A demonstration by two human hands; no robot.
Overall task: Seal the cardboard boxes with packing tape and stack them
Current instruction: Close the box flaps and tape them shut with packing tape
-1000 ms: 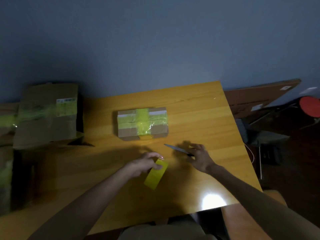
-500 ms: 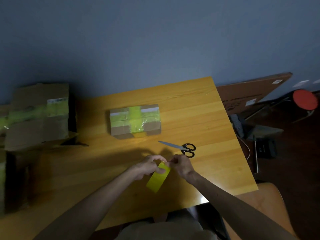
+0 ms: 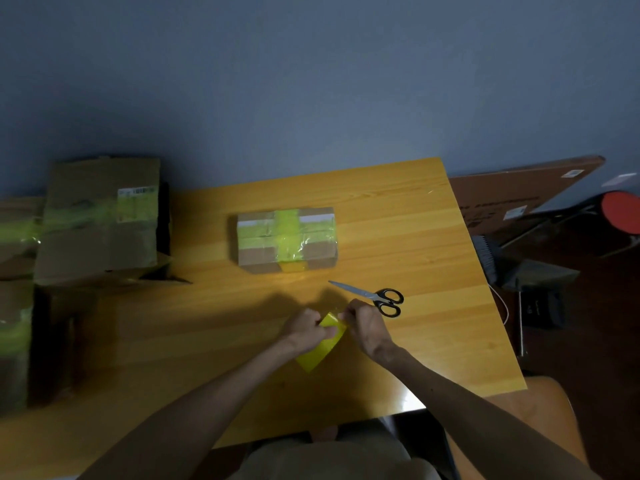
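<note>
A small cardboard box [image 3: 256,259] crossed with yellow-green tape stands on the wooden table [image 3: 398,237], ahead of my hands. I hold a cut yellow strip of tape [image 3: 320,351] above the table's near middle. My left hand [image 3: 304,329] pinches its upper left part and my right hand [image 3: 365,323] pinches its top right corner. The strip hangs down toward me. Black-handled scissors [image 3: 375,297] lie just beyond my right hand, blades pointing left toward the box.
A stack of larger taped cardboard boxes [image 3: 100,216] stands at the left, reaching off the frame's edge. A flat brown carton [image 3: 519,192] leans beyond the table's right edge, with a red stool [image 3: 621,213] and dark items on the floor.
My right hand let go of the scissors, left them on the table and came to the tape strip, which both hands now pinch. The view shifted slightly.
</note>
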